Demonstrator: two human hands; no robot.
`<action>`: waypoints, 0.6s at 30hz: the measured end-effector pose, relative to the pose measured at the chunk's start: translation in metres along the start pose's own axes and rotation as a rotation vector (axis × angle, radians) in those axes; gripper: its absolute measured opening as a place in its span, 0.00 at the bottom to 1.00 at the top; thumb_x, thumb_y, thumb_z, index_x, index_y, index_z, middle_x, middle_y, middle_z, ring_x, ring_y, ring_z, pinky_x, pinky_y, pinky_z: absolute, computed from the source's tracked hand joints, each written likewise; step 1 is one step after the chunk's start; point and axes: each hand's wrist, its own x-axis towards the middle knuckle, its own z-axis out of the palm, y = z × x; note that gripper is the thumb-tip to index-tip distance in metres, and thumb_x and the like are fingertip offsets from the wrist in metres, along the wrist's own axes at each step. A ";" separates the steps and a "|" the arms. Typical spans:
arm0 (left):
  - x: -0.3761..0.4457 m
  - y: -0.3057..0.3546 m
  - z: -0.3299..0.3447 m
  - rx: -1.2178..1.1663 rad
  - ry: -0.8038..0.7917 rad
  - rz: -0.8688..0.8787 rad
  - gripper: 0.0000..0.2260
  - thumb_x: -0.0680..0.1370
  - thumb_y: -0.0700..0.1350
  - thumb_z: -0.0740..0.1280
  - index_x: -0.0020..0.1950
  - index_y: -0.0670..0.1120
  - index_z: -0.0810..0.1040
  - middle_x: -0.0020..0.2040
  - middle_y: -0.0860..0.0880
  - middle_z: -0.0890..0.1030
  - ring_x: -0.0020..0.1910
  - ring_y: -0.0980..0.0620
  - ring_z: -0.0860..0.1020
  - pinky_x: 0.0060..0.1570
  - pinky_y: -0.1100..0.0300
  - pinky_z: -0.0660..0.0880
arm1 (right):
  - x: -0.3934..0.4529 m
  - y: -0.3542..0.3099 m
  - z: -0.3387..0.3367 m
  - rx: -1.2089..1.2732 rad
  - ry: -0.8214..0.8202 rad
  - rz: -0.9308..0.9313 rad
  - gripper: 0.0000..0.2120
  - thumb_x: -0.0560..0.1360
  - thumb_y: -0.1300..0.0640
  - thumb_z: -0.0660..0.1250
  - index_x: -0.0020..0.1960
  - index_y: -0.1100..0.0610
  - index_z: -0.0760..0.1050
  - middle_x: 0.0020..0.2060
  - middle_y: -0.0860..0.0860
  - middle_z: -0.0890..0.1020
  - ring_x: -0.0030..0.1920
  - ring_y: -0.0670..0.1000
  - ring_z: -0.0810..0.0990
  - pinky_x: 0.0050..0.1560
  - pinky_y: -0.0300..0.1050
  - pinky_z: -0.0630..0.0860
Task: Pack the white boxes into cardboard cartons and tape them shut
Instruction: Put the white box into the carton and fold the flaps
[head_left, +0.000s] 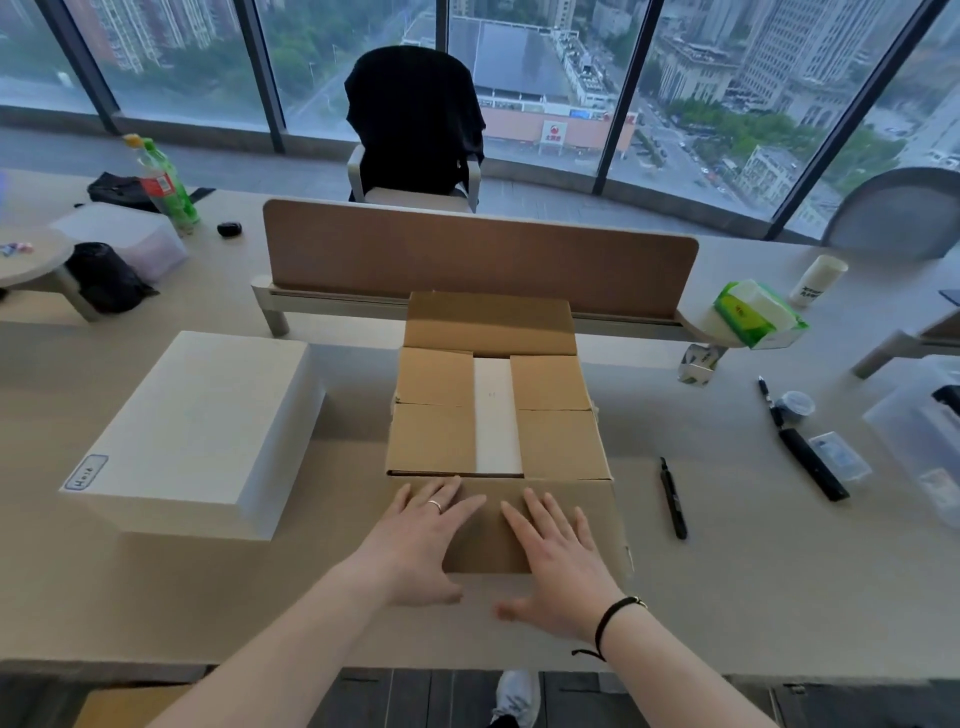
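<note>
Resting flat with fingers spread, both hands (498, 545) press the carton's near flap (493, 525).

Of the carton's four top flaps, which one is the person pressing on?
The near flap, the one closest to the person: both the left hand and right hand lie flat on it. The two side flaps are folded in, the far flap stands open.

Both hands, left hand (421, 540) and right hand (558, 566), lie flat on the near flap of the carton (498, 415) mid-frame; a white box (496, 415) shows between its side flaps. Another white box (202, 431) sits left on the worktop (727, 571).
</note>
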 end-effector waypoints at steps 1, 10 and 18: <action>-0.001 0.000 -0.001 0.012 0.013 -0.004 0.45 0.72 0.57 0.72 0.82 0.59 0.47 0.84 0.51 0.45 0.82 0.52 0.42 0.80 0.47 0.40 | -0.003 -0.001 0.000 -0.024 0.022 0.006 0.50 0.75 0.34 0.66 0.82 0.45 0.37 0.81 0.49 0.36 0.80 0.53 0.34 0.78 0.60 0.32; -0.007 0.003 -0.046 -0.063 0.141 -0.034 0.25 0.75 0.52 0.66 0.73 0.58 0.71 0.67 0.55 0.78 0.65 0.50 0.75 0.65 0.56 0.70 | 0.000 0.006 -0.044 0.068 0.287 0.007 0.25 0.78 0.53 0.61 0.75 0.47 0.65 0.78 0.46 0.62 0.81 0.49 0.51 0.80 0.51 0.44; 0.026 0.002 -0.073 -0.006 0.608 -0.198 0.19 0.77 0.58 0.66 0.66 0.54 0.79 0.60 0.54 0.83 0.60 0.51 0.80 0.66 0.54 0.70 | 0.043 0.031 -0.080 -0.005 0.613 0.033 0.24 0.77 0.40 0.66 0.69 0.50 0.74 0.73 0.51 0.72 0.79 0.54 0.60 0.80 0.57 0.49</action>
